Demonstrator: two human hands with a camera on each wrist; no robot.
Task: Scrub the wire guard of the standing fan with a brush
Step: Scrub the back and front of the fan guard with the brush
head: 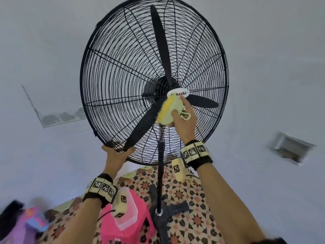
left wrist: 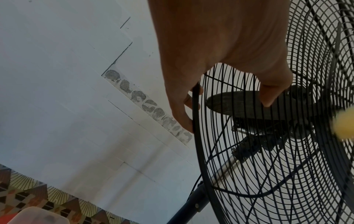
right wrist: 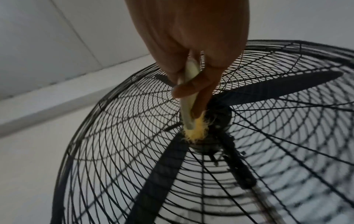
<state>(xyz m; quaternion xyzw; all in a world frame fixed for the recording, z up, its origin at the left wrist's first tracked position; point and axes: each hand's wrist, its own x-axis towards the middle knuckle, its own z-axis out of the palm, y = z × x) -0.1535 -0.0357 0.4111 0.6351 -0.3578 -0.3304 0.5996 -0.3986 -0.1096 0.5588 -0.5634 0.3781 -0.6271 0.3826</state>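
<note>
- Gripping the brush (head: 168,110) in my right hand (head: 184,123), bristles against the wire guard (head: 123,67) at frame centre.
- My left hand (head: 116,155) clasps the guard's lower-left rim.

We saw soft, even daylight on pale walls in the head view; its edges curved and smeared. Both wrist views were dimmer, hands backlit and shadowed, corners blurred.
</note>
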